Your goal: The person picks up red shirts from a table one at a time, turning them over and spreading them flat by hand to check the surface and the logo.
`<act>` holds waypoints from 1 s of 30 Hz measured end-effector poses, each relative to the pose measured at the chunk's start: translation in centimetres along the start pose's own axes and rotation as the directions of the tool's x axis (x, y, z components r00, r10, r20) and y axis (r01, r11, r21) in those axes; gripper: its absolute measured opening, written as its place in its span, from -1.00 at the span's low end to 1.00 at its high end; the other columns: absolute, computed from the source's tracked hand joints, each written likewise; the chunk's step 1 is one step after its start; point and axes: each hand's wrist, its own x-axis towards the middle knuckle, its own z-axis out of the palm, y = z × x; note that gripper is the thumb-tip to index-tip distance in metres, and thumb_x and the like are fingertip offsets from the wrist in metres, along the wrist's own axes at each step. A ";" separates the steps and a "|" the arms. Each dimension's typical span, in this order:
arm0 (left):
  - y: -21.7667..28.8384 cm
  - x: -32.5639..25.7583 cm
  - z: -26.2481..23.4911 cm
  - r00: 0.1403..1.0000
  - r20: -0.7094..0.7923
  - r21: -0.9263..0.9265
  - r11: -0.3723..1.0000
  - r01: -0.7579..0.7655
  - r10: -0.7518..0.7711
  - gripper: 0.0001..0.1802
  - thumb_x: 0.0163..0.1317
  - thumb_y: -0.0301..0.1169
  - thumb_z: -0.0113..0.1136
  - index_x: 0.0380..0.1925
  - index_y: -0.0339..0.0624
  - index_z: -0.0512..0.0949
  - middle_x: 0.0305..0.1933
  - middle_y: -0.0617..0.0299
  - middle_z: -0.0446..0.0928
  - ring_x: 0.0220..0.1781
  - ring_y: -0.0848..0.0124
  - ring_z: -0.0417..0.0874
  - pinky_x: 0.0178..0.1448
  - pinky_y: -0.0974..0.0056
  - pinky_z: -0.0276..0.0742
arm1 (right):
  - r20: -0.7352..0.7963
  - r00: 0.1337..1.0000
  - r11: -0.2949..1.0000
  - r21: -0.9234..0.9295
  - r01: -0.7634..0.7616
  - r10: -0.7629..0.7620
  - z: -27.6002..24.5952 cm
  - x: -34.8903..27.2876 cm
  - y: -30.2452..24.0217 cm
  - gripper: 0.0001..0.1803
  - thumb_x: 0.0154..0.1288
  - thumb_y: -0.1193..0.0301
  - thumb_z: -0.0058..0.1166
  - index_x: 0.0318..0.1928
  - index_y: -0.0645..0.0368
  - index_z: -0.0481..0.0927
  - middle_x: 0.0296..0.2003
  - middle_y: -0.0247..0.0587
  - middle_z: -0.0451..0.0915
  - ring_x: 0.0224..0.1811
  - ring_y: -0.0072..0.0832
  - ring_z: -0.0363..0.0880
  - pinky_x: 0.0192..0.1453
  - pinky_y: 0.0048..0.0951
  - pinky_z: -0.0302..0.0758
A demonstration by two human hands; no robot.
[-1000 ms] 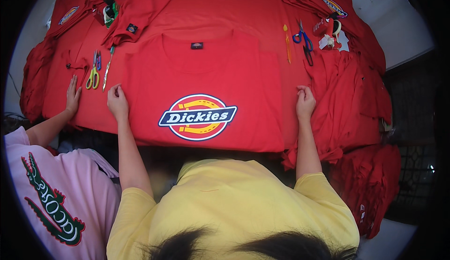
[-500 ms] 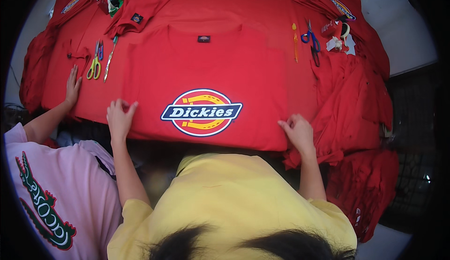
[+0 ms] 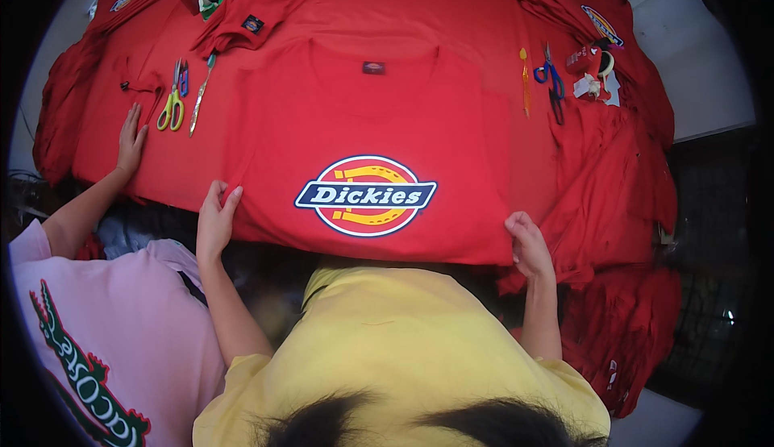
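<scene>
A red T-shirt [image 3: 379,128] lies front up on the table, its neckline facing away from me. A large oval emblem in navy, yellow and white sits on its chest, and a small dark label shows inside the collar. At its near left edge is my left hand [image 3: 215,221], thumb and forefinger closed at the cloth. My right hand [image 3: 530,245] pinches the near right edge, its fingers curled. Both hands are at about the same height along the hem side. The fingertips' hold on the cloth is partly hidden.
Left of the shirt lie yellow-handled scissors [image 3: 171,110] and a thin pointed tool [image 3: 201,100]. Blue-handled scissors [image 3: 548,76] and an orange tool [image 3: 525,84] lie right. Red garments [image 3: 605,181] are heaped at the right. A co-worker's hand [image 3: 131,137] rests on the table's left.
The view has shifted slightly, so most things appear farther right. My fingers have come in closer on the shirt's near side edges. The co-worker's hand stays on the red cloth.
</scene>
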 end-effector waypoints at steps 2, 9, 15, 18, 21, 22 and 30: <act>-2.2 0.3 0.9 0.999 -0.037 -0.049 0.999 -0.023 0.021 -0.64 0.31 -0.23 0.21 -0.24 -0.39 0.46 -0.31 0.01 0.53 -0.24 0.35 0.52 -0.02 0.30 0.43 | -0.069 0.996 0.998 0.008 -0.055 0.056 1.3 0.4 -0.1 -0.89 0.37 0.40 0.11 -0.21 0.12 0.47 -0.50 -0.49 0.43 -0.60 -0.79 0.30 -0.60 -0.69 0.21; -0.3 -0.3 1.1 0.997 0.009 -0.034 0.996 0.082 -0.081 -0.67 0.21 -0.31 0.31 -0.23 -0.36 0.50 -0.32 0.04 0.61 -0.29 0.36 0.59 -0.08 0.27 0.49 | -0.241 0.907 0.756 -0.645 0.115 -0.344 -3.3 3.2 4.4 -0.84 0.36 0.40 0.12 -0.24 0.26 0.54 -0.50 -0.33 0.52 -0.44 -0.55 0.46 -0.21 -0.50 0.42; 3.2 -0.4 -0.2 0.993 -0.041 0.246 0.962 0.121 -0.115 -0.70 0.14 -0.31 0.33 -0.22 -0.28 0.54 -0.23 0.05 0.59 -0.14 0.05 0.59 0.01 0.08 0.48 | -0.084 0.833 0.405 -0.898 0.175 -0.547 3.1 2.9 0.8 -0.74 0.27 0.30 0.20 -0.19 0.22 0.51 -0.44 -0.13 0.54 -0.27 -0.12 0.51 -0.09 -0.24 0.43; 2.6 1.7 0.8 0.982 -0.155 0.269 0.961 -0.063 0.107 -0.74 0.20 -0.31 0.27 -0.20 -0.24 0.56 -0.15 0.05 0.55 -0.04 0.07 0.53 0.08 0.09 0.44 | -0.056 0.951 0.161 -0.987 -0.007 -0.303 3.1 4.0 -1.5 -0.68 0.18 0.28 0.27 -0.18 0.21 0.53 -0.31 -0.12 0.57 -0.18 -0.14 0.52 -0.04 -0.17 0.41; 3.8 5.7 1.9 0.964 -0.168 0.231 0.959 -0.165 0.206 -0.77 0.24 -0.36 0.21 -0.16 -0.23 0.58 -0.09 0.05 0.53 0.02 0.07 0.50 0.12 0.10 0.41 | -0.010 0.924 0.196 -0.978 0.070 -0.382 4.7 6.2 -4.4 -0.73 0.21 0.32 0.22 -0.16 0.21 0.57 -0.26 -0.05 0.56 -0.13 -0.08 0.50 0.01 -0.13 0.40; 4.6 7.4 2.4 0.947 -0.162 0.247 0.940 -0.234 0.278 -0.78 0.25 -0.38 0.19 -0.14 -0.23 0.58 -0.09 0.05 0.53 0.02 0.07 0.50 0.12 0.09 0.41 | 0.071 0.872 0.164 -0.972 0.170 -0.483 5.7 8.0 -5.4 -0.76 0.23 0.35 0.18 -0.16 0.22 0.58 -0.24 -0.03 0.56 -0.11 -0.07 0.49 0.02 -0.12 0.40; 11.1 23.8 9.9 0.774 -0.032 0.395 0.719 -0.571 0.632 -0.74 0.27 -0.36 0.17 -0.08 -0.19 0.51 -0.07 0.04 0.54 0.04 0.06 0.49 0.16 0.08 0.39 | 0.380 0.435 -0.257 -0.913 0.316 -0.816 16.6 26.4 -11.7 -0.77 0.34 0.31 0.07 -0.09 0.15 0.57 -0.13 -0.16 0.53 -0.04 -0.18 0.43 0.08 -0.16 0.29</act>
